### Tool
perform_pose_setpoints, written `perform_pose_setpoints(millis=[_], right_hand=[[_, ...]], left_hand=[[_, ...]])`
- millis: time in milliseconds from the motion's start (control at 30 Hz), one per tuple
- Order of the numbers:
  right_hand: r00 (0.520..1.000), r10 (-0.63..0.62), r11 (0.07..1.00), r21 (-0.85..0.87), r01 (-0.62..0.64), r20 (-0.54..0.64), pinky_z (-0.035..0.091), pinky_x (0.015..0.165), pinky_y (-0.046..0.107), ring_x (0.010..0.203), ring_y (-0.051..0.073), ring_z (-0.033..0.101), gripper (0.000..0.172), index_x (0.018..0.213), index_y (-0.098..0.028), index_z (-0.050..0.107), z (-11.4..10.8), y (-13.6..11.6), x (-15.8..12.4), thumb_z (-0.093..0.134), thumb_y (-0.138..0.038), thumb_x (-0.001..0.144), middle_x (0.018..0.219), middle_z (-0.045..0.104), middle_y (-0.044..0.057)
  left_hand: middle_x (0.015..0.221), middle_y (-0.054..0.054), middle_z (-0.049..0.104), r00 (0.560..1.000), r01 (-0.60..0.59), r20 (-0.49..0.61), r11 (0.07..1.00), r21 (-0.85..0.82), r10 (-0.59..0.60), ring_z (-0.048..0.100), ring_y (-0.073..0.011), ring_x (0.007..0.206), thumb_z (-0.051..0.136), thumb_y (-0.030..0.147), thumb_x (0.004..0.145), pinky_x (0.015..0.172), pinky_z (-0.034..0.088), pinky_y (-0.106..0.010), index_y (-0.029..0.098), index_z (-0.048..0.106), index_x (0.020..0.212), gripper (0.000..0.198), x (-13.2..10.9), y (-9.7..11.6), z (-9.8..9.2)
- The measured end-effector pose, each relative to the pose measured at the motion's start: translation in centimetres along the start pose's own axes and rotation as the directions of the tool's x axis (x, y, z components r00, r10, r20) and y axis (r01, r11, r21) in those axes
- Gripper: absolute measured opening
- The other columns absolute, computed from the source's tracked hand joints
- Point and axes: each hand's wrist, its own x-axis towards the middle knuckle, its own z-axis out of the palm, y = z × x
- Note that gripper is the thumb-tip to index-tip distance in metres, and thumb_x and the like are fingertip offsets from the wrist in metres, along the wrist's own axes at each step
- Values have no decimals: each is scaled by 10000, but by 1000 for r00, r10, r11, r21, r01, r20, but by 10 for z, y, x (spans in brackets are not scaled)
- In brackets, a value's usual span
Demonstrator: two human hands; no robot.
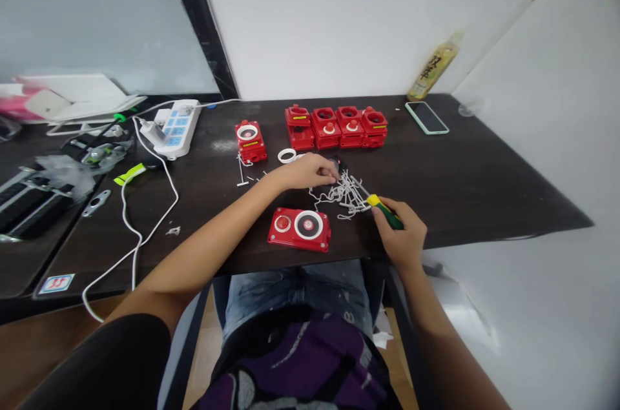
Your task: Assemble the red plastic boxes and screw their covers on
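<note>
"双" readable on bottle (427, 77), red symbol (58, 283) on blue-edged sticker (46, 287)

Grey sticks (352, 195) are heaped on the table (489, 184) between the left hand (314, 171) and right hand (404, 230). A red box (290, 239) is laid nearer than the left hand, four red boxes (331, 137) are lined up beyond, a phone (427, 117) past the right.

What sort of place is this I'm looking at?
Probably a small indoor workshop bench: the right hand grips a yellow-and-green screwdriver, several alike red units stand in a row on the dark table, and a power strip lies toward the left.
</note>
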Motion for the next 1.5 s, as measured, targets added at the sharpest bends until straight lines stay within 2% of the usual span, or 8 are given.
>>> perform_pose_setpoints(millis=[133, 300, 433, 667, 900, 1033, 1267, 1500], right_hand=[[1000, -13, 1000, 1, 13, 2, 596, 852, 391, 885, 242, 752, 169, 1062, -193, 763, 0, -2, 0, 709, -300, 942, 969, 795, 91], [1000, -28, 999, -22, 28, 4, 596, 854, 384, 875, 238, 753, 171, 1066, -189, 765, 2, -2, 0, 709, -291, 940, 970, 796, 89], [1000, -27, 999, -31, 27, 3, 596, 852, 380, 872, 236, 752, 173, 1068, -189, 763, 2, -1, -1, 707, -294, 943, 965, 795, 88], [1000, -29, 998, -58, 29, 5, 595, 862, 381, 884, 241, 753, 176, 1065, -186, 759, 2, 0, -2, 697, -302, 948, 966, 795, 93], [999, -31, 997, -64, 32, 17, 598, 849, 387, 880, 243, 755, 176, 1064, -198, 758, 2, 0, -1, 688, -317, 955, 960, 798, 89], [1000, -12, 998, -68, 13, 21, 599, 860, 403, 892, 253, 757, 187, 1075, -202, 760, 2, 0, -2, 693, -322, 948, 978, 799, 92], [1000, 6, 998, -59, -6, 8, 597, 872, 402, 906, 250, 757, 194, 1089, -201, 753, 1, -1, -1, 695, -317, 945, 991, 798, 93], [993, 110, 994, 17, -111, 38, 601, 810, 381, 857, 235, 744, 210, 1072, -204, 678, 4, -4, -5, 714, -327, 906, 943, 757, 74]], left_hand=[[863, -43, 758, 995, 104, 7, 994, 31, -104, 646, -129, 725, 713, 205, 884, 680, 457, -246, 142, 794, 1046, 191, -30, -7, -11], [834, -33, 749, 988, 136, 74, 991, 11, -137, 671, -132, 731, 780, 195, 827, 680, 472, -238, 144, 781, 1023, 202, -48, -14, 1], [808, -27, 730, 991, 98, 97, 993, -63, -92, 667, -132, 731, 830, 218, 788, 676, 477, -230, 137, 778, 951, 189, -42, -16, 15], [682, 10, 690, 996, -40, 83, 999, 36, 37, 601, -100, 622, 808, 229, 828, 629, 400, -220, 149, 757, 776, 108, -16, -16, 21], [735, -9, 757, 992, -80, 102, 997, 9, 78, 667, -102, 594, 749, 170, 870, 665, 473, -232, 155, 791, 859, 46, -1, -10, 22], [839, -30, 793, 991, -50, 116, 992, -113, 63, 725, -107, 682, 610, 49, 897, 688, 523, -227, 156, 799, 1005, 243, -5, -2, 17], [854, -59, 785, 985, 104, -110, 964, -246, -135, 710, -134, 740, 641, 259, 967, 708, 547, -263, 137, 771, 1084, 213, -67, 20, -7], [1322, -78, 723, 959, 157, -223, 983, -98, -176, 696, -259, 1186, 829, 445, 839, 1062, 547, -405, 250, 682, 1335, 553, -144, 46, 25]])
